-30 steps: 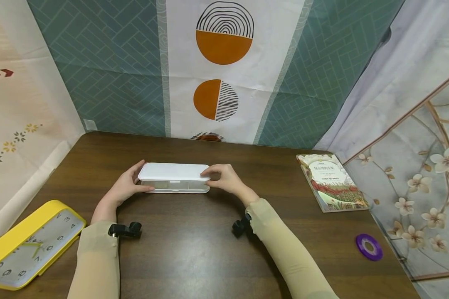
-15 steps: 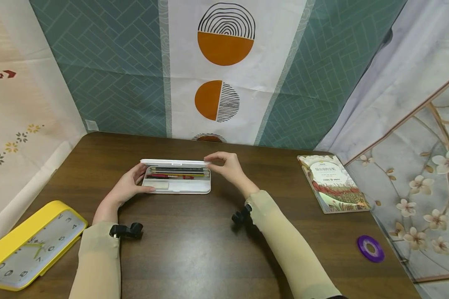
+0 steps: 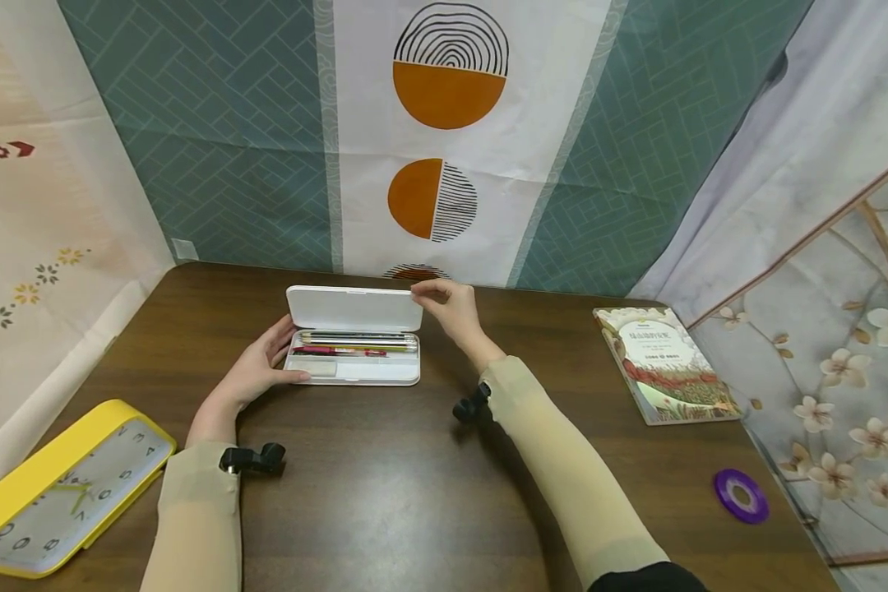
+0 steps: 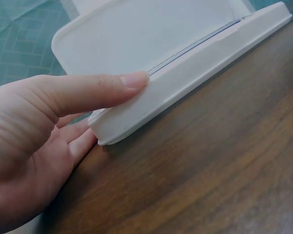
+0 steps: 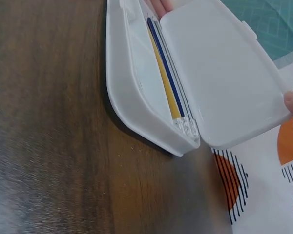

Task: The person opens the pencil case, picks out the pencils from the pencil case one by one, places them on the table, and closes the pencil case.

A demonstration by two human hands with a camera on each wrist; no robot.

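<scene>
A white plastic pencil case [image 3: 373, 379] stands on the brown table with its hinged lid [image 3: 353, 310] raised. My left hand [image 3: 261, 367] grips the case's left end, the thumb [image 4: 132, 80] on the front rim and the fingers behind the end wall. At the lid's upper right corner, my right hand [image 3: 455, 315] pinches the edge between thumb and fingers. Inside lie several pencils [image 5: 167, 73] along the back, a red pen [image 3: 329, 351] in front of them, and a whitish block [image 3: 318, 369] at the front left.
A yellow-framed clock [image 3: 67, 485] lies at the left front. To the right are a book with a flowery cover [image 3: 666, 366] and a purple tape roll [image 3: 725, 497]. Patterned cloth [image 3: 259, 148] hangs behind the table's back edge.
The lid has swung up and back from nearly closed, showing the pencils and pen inside. My right hand has risen and moved back with the lid; my left hand keeps holding the case.
</scene>
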